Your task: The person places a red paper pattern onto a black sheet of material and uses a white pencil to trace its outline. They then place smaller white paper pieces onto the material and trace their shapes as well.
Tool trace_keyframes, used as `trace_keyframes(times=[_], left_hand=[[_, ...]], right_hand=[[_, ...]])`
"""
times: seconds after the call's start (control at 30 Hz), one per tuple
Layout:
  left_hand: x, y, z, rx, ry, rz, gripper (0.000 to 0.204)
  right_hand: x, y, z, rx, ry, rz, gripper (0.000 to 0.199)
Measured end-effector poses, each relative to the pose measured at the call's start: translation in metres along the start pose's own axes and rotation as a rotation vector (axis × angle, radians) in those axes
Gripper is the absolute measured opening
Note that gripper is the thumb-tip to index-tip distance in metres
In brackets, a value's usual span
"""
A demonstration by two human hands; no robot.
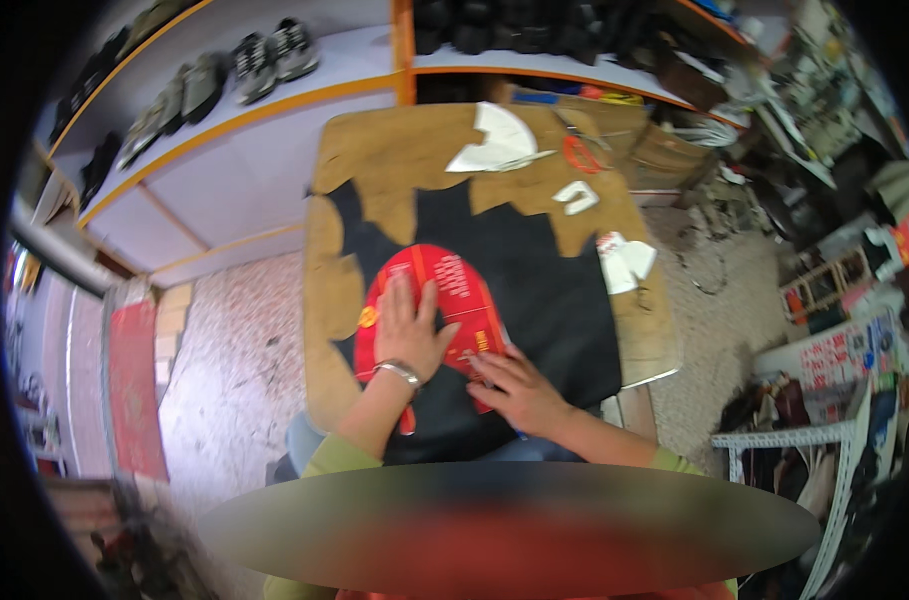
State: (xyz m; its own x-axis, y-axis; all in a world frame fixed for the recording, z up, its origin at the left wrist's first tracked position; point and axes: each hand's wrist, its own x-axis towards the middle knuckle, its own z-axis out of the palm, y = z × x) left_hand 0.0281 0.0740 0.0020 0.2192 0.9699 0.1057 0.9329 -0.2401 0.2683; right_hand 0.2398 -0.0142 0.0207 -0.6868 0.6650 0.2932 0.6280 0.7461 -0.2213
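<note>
A red printed card piece (458,275), rounded at the top with two legs like a horseshoe, lies on a black sheet of leather-like material (564,320) with a jagged far edge. My left hand (406,325) rests flat on the left side of the red piece, fingers stretched and thumb apart, a metal bracelet on its wrist. Over the right leg of the piece, my right hand (514,390) lies with its fingers extended along the edge. Its palm side is hidden, and nothing shows in its fingers.
The sheet lies on a wooden table (374,140). Toward the back are white paper cutouts (494,140) and orange-handled scissors (579,152). More white pieces (626,262) lie at the right edge. Shelves (349,85) with shoes stand behind; a white metal rack (799,437) is at right.
</note>
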Motion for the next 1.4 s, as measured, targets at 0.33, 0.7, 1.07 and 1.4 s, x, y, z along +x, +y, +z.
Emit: trace_keyframes(times=[0.33, 0.7, 1.07, 1.4], left_hand=[[0.003, 0.005, -0.015, 0.08, -0.099, 0.02, 0.075], [0.002, 0.005, -0.017, 0.04, -0.057, 0.036, 0.077], [0.002, 0.004, -0.016, 0.031, -0.029, 0.074, 0.077], [0.003, 0.005, -0.011, 0.061, -0.001, 0.081, 0.074]], right_hand=[[-0.016, 0.14, -0.062, 0.025, 0.485, 0.516, 0.028], [-0.028, 0.288, -0.098, -0.154, -0.09, 0.776, 0.051], [-0.075, 0.307, -0.115, -0.039, -0.185, 0.745, 0.048], [-0.038, 0.297, -0.095, -0.069, -0.049, 0.807, 0.048]])
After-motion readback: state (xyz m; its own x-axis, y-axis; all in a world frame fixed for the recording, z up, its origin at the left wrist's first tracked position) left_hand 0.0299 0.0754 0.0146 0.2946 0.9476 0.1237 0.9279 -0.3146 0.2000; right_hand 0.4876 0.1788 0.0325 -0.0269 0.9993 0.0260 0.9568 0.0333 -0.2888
